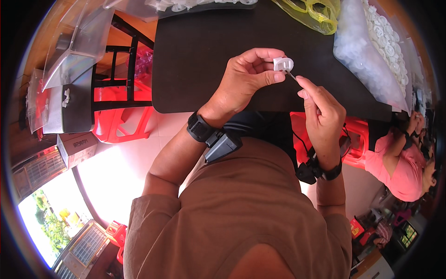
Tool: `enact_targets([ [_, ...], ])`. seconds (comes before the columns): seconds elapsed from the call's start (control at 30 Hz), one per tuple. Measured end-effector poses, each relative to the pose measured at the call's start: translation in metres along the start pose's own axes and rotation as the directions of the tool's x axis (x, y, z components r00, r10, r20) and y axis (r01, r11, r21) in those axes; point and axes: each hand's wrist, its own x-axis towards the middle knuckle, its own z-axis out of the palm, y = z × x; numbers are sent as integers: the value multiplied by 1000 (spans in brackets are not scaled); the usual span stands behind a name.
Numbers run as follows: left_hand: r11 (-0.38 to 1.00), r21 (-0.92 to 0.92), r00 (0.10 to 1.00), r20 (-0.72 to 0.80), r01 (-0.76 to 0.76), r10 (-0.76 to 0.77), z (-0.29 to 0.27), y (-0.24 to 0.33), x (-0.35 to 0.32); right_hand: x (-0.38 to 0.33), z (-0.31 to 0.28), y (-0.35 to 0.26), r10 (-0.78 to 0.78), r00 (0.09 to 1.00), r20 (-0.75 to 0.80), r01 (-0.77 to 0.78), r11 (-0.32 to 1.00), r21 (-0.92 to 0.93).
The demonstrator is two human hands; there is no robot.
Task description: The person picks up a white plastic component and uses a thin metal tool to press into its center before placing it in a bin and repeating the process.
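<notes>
White plastic part [283,63] pinched in left hand [246,79], right hand [323,111] grip grasping thin pin [291,74]

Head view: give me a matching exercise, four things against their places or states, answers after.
1. small white plastic part
2. thin metal pin
3. yellow plastic bag
4. red stool

a. far table edge
b. pinched in right hand
c. floor, left of black table
d. held in left hand

Pairs: 1-d, 2-b, 3-a, 4-c

black table [209,51] | yellow bag [316,14] | red stool [118,116] | cardboard box [76,146]
</notes>
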Motion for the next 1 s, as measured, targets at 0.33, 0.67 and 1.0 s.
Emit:
enact_targets([
  [0.33,1000,5,1000,-3,-2,2,0,0,0,1,1,0,-9,1000,-3,9,1000,4],
  [0.67,1000,26,1000,2,-4,4,2,0,-1,2,0,2,-31,1000,-6,31,999,15],
  [1.0,981,192,1000,-13,-24,27,7,-1,-2,9,-14,-6,-58,990,131,83,978,-193],
])
